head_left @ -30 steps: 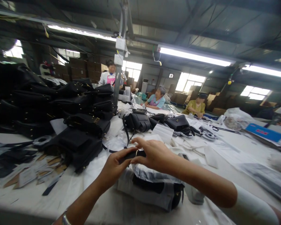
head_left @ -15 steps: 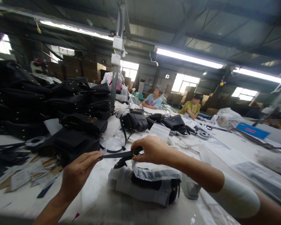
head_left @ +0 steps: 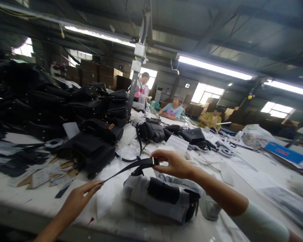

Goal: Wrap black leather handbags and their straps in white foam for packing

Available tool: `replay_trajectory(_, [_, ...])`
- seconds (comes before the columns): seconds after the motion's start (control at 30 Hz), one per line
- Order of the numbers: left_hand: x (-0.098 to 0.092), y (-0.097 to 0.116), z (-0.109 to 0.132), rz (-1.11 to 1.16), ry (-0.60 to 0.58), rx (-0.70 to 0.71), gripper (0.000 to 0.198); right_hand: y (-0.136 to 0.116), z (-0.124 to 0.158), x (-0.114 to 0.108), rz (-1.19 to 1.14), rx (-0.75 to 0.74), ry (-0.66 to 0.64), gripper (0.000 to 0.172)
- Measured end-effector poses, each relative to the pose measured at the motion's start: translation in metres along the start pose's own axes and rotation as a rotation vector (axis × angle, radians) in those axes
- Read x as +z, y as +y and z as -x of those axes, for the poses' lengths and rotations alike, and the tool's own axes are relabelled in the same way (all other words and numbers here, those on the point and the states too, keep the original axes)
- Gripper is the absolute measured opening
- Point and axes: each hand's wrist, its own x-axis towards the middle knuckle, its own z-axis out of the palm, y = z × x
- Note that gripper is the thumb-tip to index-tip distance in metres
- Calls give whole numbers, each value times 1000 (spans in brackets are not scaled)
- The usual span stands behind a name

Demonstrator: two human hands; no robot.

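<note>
A black strap (head_left: 125, 169) with a gold-coloured buckle (head_left: 153, 161) stretches between my hands. My left hand (head_left: 82, 198) pinches its thin end, low on the left. At the buckle end, the fingers of my right hand (head_left: 170, 163) are closed around the strap. Just below lies a black handbag (head_left: 164, 190), partly wrapped in white tissue paper (head_left: 151, 205); the strap's far end near the bag is hidden behind my right hand and the paper.
Black bags (head_left: 73, 104) are heaped at the left. Loose cardboard tags (head_left: 40, 177) lie near the front left edge. More bags (head_left: 151, 131) and papers spread across the table's middle. A blue box (head_left: 285, 152) stands at the right. Several people sit or stand beyond.
My left hand has moved down and away from the bag, and the strap now slopes between my hands. The buckle has come into clearer sight. The whole view has shifted slightly.
</note>
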Motion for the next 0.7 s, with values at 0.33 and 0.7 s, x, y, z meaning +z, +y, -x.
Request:
replay_trajectory(0.33, [23, 92, -14, 547, -386, -66, 69, -4, 15, 5, 46, 30, 27, 22])
replay_trajectory(0.7, [4, 142, -51, 452, -220, 124, 34, -18, -5, 0, 239, 102, -17, 45])
